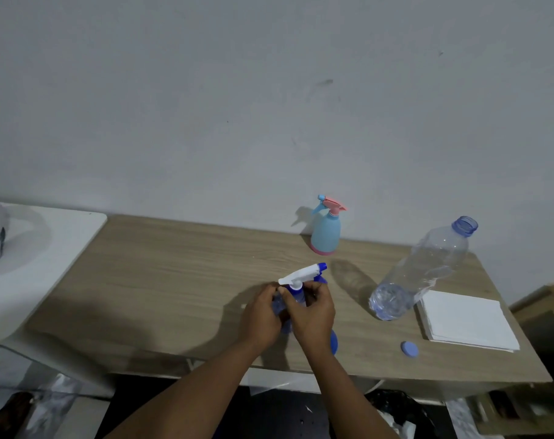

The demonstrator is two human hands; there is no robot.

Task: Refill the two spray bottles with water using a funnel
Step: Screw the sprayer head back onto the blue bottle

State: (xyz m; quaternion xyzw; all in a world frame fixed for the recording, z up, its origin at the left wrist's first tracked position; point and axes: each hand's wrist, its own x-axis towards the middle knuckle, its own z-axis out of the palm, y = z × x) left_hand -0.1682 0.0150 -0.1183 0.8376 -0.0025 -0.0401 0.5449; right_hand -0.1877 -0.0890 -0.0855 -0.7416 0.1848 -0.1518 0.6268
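near the table point(174, 280) front, our left hand point(259, 315) grips the blue spray bottle point(294, 291) by its body, and our right hand point(313, 312) curls round the collar under the white head point(301, 274). we'd best brace the body and turn only the collar. beyond stand the uncapped water bottle point(424, 270), then the pale sprayer point(325, 232).

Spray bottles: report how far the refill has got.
Done: the water bottle stands uncapped, its cap on the table, seemingly little water left inside. In hand: left hand holds the blue spray bottle, right hand grips its collar; tightening or loosening, I cannot tell. Remaining: the light blue spray bottle at the back has its head on; its fill level is not visible.
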